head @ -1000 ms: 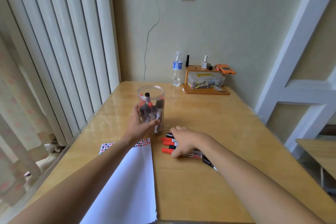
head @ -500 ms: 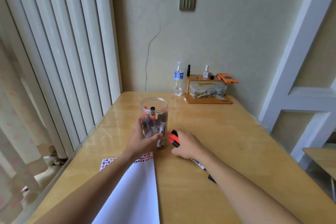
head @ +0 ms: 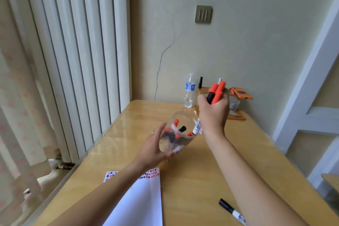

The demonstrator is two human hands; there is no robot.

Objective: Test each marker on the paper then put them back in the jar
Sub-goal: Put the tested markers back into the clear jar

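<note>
Jar: clear plastic jar (head: 177, 135), tilted with its mouth toward your right hand, already holding several red- and black-capped markers.
Left hand: your left hand (head: 155, 149) cups the jar's lower wall, fingers curled round it, lifting it off the wooden table (head: 192, 180).
Right hand: your right hand (head: 214, 112) grips a bundle of markers (head: 215, 93), caps up, lower ends at the jar's rim.
Advice: centre the ends over the mouth before loosening your grip; keep the jar tilted so they slide down the wall.
Left over: one black-capped marker (head: 232, 211) lies on the table near your right forearm.
Paper: white sheet (head: 143, 205) with test marks along its far edge.
</note>
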